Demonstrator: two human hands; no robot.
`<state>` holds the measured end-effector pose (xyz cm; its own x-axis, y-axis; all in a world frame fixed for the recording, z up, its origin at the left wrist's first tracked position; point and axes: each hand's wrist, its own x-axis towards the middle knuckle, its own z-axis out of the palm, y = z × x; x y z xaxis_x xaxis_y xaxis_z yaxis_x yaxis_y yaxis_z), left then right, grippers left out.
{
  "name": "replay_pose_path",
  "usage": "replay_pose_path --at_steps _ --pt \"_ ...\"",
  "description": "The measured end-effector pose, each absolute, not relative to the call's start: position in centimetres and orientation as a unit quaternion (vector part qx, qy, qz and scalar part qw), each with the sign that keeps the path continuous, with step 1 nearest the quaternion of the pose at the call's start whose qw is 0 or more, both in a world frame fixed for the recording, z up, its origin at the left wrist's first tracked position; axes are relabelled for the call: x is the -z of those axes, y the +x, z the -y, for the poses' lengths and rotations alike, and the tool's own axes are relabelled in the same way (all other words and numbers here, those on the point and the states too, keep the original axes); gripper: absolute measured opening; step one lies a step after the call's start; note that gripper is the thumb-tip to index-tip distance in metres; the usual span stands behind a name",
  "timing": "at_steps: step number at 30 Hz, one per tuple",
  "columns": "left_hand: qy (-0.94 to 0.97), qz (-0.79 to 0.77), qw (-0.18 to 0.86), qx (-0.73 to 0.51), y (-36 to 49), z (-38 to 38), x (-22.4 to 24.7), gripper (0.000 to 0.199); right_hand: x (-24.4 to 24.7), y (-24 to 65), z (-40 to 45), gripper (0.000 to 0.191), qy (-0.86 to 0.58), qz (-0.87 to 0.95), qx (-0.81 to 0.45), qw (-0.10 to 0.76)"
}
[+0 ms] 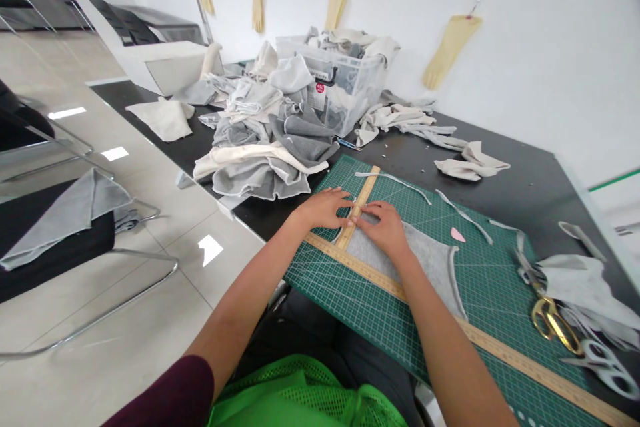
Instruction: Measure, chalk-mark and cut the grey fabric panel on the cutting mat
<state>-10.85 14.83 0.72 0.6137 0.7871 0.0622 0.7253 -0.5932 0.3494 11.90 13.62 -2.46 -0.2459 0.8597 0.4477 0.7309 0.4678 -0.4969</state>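
Observation:
On the green cutting mat [325, 287], a piece of grey fabric [430, 253] lies flat, its right edge curling. A short wooden ruler [371, 180] crosses the fabric's left end, at an angle to a long wooden ruler [520, 360] along the mat's near side. My left hand [327, 208] holds the short ruler from its left side, thumb and fingers against it. From the other side my right hand [387, 232] grips the same ruler with thumb and fingertips, palm over the fabric. The fabric under my fingers is partly hidden.
Gold-handled scissors [555, 327] and white-handled scissors [607, 368] lie at right near fabric scraps [590, 287]. A pink chalk piece [457, 235] and thin strips are on the mat. Beyond stand a fabric heap [265, 133] and a clear plastic bin [350, 90].

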Motion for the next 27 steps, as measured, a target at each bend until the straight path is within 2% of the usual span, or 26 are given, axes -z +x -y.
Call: replay_pose_path --at_steps 6,27 --pt "0.882 -0.429 0.163 -0.109 -10.9 -15.1 -0.4 0.075 2.4 11.8 -13.5 0.030 -0.517 0.779 -0.096 0.342" --pt "0.874 -0.431 0.211 -0.078 -11.5 -15.5 0.5 0.071 2.3 11.7 -13.5 0.033 -0.522 0.780 -0.094 0.332"
